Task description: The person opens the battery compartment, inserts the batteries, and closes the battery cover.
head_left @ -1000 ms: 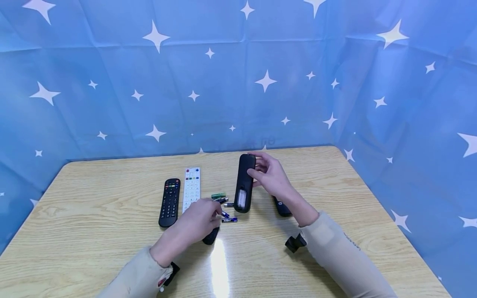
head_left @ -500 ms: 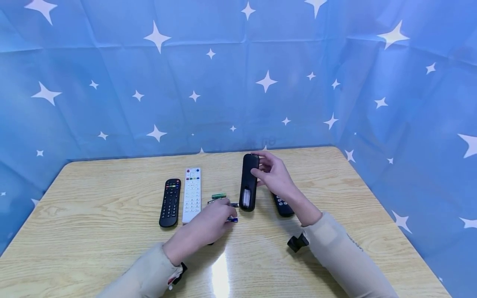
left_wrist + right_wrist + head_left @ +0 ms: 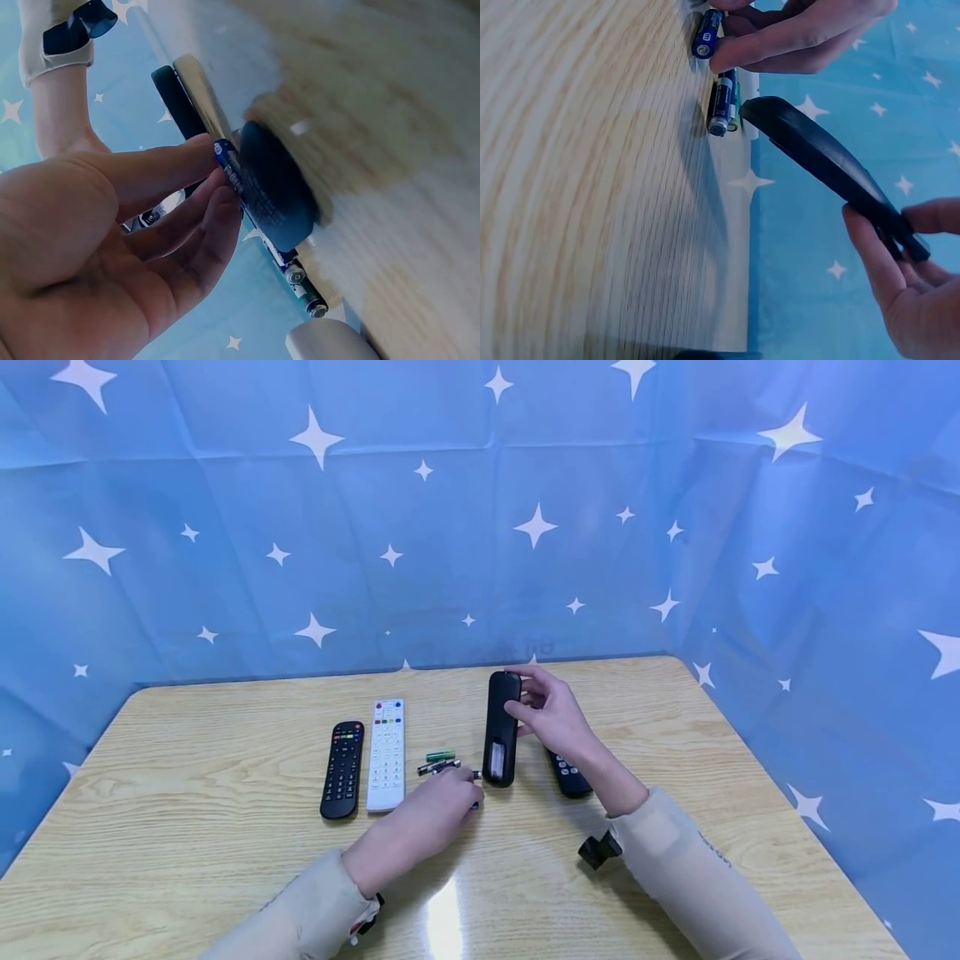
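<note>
My right hand (image 3: pixel 553 712) grips a black remote control (image 3: pixel 501 718) by its upper part, tilted and raised off the table. Its back faces me, with the battery compartment uncovered. Beside its lower end my left hand (image 3: pixel 438 806) is low over the table. Thumb and fingertips pinch a blue battery (image 3: pixel 228 163), mostly hidden in the head view but clear in the right wrist view. A green battery (image 3: pixel 440 755) and a few dark ones (image 3: pixel 437 767) lie just beyond that hand. Close to the left fingers is a dark, rounded remote end (image 3: pixel 276 187), covered by the hand from above.
A black remote (image 3: pixel 342 768) and a white remote (image 3: pixel 387 752) lie side by side on the wooden table (image 3: pixel 187 793) to the left. Another black remote (image 3: pixel 570 777) lies partly under the right forearm. A blue starred curtain (image 3: pixel 420 568) stands behind the table.
My left hand has moved right and slightly forward, over the blue batteries and towards the held remote. The remote in my right hand has shifted a little to the right.
</note>
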### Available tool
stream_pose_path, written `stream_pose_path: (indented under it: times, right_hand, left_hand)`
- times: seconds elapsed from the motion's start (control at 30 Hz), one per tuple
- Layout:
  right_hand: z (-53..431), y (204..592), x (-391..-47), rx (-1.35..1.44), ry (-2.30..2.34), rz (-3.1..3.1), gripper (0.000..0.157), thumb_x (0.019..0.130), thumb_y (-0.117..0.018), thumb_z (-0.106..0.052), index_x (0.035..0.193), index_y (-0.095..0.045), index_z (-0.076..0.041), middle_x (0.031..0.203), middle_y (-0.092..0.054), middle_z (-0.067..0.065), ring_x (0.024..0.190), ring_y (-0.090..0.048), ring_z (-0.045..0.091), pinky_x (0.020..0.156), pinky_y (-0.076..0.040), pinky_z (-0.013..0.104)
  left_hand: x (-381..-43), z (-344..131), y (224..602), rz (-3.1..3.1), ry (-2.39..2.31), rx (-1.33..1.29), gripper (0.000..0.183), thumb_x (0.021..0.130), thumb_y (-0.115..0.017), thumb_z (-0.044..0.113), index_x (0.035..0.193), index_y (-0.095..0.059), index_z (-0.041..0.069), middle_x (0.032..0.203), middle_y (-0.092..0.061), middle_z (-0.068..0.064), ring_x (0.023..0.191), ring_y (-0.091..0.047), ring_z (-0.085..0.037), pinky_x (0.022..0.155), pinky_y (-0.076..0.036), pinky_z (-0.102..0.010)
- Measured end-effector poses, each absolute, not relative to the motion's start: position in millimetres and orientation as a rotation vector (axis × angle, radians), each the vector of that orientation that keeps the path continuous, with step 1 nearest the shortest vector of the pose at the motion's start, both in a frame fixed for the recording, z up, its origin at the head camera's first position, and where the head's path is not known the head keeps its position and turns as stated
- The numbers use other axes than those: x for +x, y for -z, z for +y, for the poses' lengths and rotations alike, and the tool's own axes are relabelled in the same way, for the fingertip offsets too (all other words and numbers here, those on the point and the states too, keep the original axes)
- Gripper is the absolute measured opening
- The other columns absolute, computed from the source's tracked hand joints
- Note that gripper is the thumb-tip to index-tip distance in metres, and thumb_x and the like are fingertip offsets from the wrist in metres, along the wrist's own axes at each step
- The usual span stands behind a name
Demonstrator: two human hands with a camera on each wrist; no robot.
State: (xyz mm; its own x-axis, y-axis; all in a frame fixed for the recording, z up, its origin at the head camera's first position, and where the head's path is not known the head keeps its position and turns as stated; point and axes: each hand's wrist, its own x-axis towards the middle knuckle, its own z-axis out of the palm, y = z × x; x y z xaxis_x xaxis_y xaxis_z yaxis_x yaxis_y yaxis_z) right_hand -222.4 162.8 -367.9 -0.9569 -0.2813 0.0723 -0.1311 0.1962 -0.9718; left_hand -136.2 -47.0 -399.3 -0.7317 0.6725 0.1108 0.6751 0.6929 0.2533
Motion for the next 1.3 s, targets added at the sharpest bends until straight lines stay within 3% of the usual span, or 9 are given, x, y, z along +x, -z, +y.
stream_pose_path:
  times: [0.47, 0.93, 1.3]
  right_hand:
    - [162, 368, -220, -0.385, 1.855, 2.342, 0.054, 0.098, -0.065, -0.002, 0.15, -0.049, -0.01, 0.122, -0.063, 0.022, 0.099, -0.066, 0.034, 0.074, -0.061, 0.052]
    - [161, 366, -219, -0.398, 1.84, 2.344, 0.053, 0.099, -0.065, -0.003, 0.149, -0.05, -0.012, 0.121, -0.064, 0.021, 0.099, -0.066, 0.034, 0.073, -0.062, 0.051]
    - [157, 367, -219, -0.402, 1.879, 2.296, 0.053, 0.097, -0.064, 0.002, 0.146, -0.053, -0.011, 0.119, -0.064, 0.022, 0.096, -0.067, 0.034, 0.073, -0.061, 0.055]
  left_hand:
    - [-134, -45, 400, -2.904, 0.366, -1.184, 0.02, 0.085, -0.074, -0.007, 0.083, -0.074, 0.013, 0.084, -0.068, 0.0, 0.08, -0.065, -0.016, 0.066, -0.054, -0.03]
    - [-135, -56, 390, -2.851, 0.699, -1.127, 0.018, 0.09, -0.074, -0.004, 0.104, -0.076, 0.007, 0.1, -0.071, -0.003, 0.094, -0.067, -0.018, 0.083, -0.057, -0.031]
    - [-138, -62, 387, -2.661, 0.92, -1.072, 0.018, 0.087, -0.073, -0.011, 0.1, -0.072, 0.003, 0.09, -0.067, -0.006, 0.081, -0.065, -0.018, 0.07, -0.057, -0.029]
